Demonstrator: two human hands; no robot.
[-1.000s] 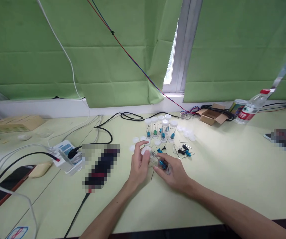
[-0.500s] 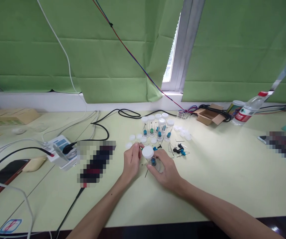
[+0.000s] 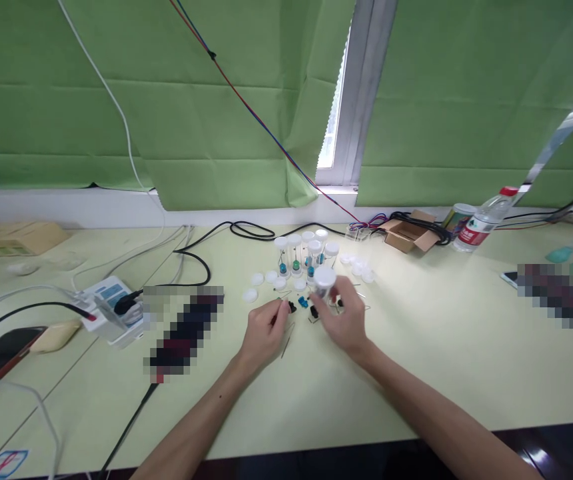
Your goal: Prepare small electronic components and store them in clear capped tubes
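Observation:
My right hand [image 3: 344, 317] is closed around a clear plastic vial with a white cap [image 3: 324, 277], raised just in front of the group of similar capped vials [image 3: 295, 257]. Those stand upright, with small blue or green parts and thin metal pins inside. To the left, my left hand [image 3: 265, 328] has its fingers pressed together over the table; whatever they pinch is hidden. A small black part [image 3: 292, 307] shows by its fingertips. Between the hands lie small blue parts [image 3: 303, 302] and another black part [image 3: 314, 311]. A bent metal hex key [image 3: 287, 341] rests nearer me.
Loose white caps [image 3: 250, 295] lie left of the vials, more [image 3: 365, 272] to their right. Further back are an opened cardboard box [image 3: 406, 235] with black cable and a tilted water bottle [image 3: 484, 223]. A power strip [image 3: 116, 310] with cords occupies the left.
My right hand has carried the capped vial away from my left hand, up and right toward the standing vials. The left hand has stayed near its place. The view has shifted slightly.

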